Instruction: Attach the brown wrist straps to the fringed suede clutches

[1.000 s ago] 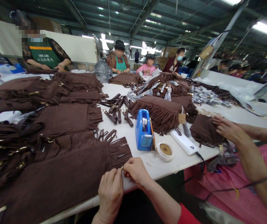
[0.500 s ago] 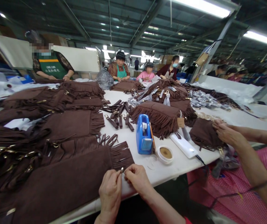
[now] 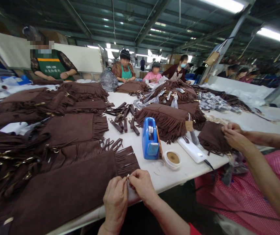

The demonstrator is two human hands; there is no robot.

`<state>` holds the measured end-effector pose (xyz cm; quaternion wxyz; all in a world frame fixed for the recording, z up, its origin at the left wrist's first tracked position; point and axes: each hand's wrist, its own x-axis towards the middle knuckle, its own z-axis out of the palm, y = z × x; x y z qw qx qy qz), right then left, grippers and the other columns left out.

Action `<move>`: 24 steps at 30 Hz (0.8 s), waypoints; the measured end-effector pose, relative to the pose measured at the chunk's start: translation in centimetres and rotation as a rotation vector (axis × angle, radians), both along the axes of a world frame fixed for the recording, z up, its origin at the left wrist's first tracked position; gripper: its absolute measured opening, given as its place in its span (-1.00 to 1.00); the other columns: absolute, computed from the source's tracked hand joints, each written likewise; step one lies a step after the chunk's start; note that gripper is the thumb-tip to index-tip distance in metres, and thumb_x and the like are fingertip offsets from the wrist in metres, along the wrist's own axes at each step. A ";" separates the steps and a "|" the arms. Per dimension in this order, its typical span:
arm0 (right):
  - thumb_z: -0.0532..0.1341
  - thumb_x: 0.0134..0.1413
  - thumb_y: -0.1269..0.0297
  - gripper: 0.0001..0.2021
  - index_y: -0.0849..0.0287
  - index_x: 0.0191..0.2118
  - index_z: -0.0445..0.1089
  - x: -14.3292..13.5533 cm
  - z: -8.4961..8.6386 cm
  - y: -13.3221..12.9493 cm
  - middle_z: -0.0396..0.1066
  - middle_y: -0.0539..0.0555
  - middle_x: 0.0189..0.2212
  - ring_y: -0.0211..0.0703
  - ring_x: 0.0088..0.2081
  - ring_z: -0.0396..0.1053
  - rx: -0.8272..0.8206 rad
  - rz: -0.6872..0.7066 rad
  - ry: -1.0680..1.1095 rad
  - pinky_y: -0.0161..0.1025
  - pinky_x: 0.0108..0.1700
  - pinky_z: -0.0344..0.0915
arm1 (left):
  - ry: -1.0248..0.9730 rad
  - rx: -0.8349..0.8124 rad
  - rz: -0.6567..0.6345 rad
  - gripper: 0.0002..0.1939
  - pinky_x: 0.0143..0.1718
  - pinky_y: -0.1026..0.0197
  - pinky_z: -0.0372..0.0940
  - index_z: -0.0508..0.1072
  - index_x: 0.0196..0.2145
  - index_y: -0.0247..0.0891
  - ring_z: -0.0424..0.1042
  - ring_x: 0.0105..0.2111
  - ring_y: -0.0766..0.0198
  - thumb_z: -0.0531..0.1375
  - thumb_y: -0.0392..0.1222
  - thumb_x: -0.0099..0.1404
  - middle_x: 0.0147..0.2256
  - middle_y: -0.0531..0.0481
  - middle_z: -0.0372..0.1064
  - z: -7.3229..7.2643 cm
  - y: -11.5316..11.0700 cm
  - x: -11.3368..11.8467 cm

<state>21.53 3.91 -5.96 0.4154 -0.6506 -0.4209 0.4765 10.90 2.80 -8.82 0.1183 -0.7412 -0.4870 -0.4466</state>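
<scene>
My left hand [image 3: 116, 197] is closed in a pinch at the table's front edge. Against its fingertips, my right hand [image 3: 142, 185] pinches too. Between them shows a small shiny metal piece [image 3: 127, 176], mostly covered by the fingers, so its kind cannot be told. Just left of my hands lies a large brown fringed bag [image 3: 66, 186], flat on the table, its fringe reaching toward my fingers. Beyond my right hand stand a blue tape dispenser [image 3: 150, 138] and a round tub of brownish paste [image 3: 172, 159].
A white rectangular device [image 3: 192, 150] with a cable lies right of the tub. Brown straps [image 3: 125, 116] and stacked fringed bags [image 3: 164, 119] fill the table behind. At right a co-worker's hands [image 3: 235, 137] hold a brown piece. Several people work across the table.
My hands stay pinched together at nearly the same spot, with slight finger movement. The view has shifted a little. The co-worker's hand at right has moved slightly.
</scene>
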 end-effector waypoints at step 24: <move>0.09 -0.33 0.45 -0.90 0.14 -0.70 0.20 0.0 0.0 0.2 0.21 -0.09 -0.71 -0.29 -0.56 0.17 0.088 -0.116 -0.198 -0.35 -0.45 0.09 | -0.684 -0.786 -0.091 -0.81 -0.34 0.22 0.24 0.44 -0.60 -0.18 0.35 -0.41 0.22 0.14 -0.04 -0.02 -0.48 0.05 0.36 2.2 0.6 -1.2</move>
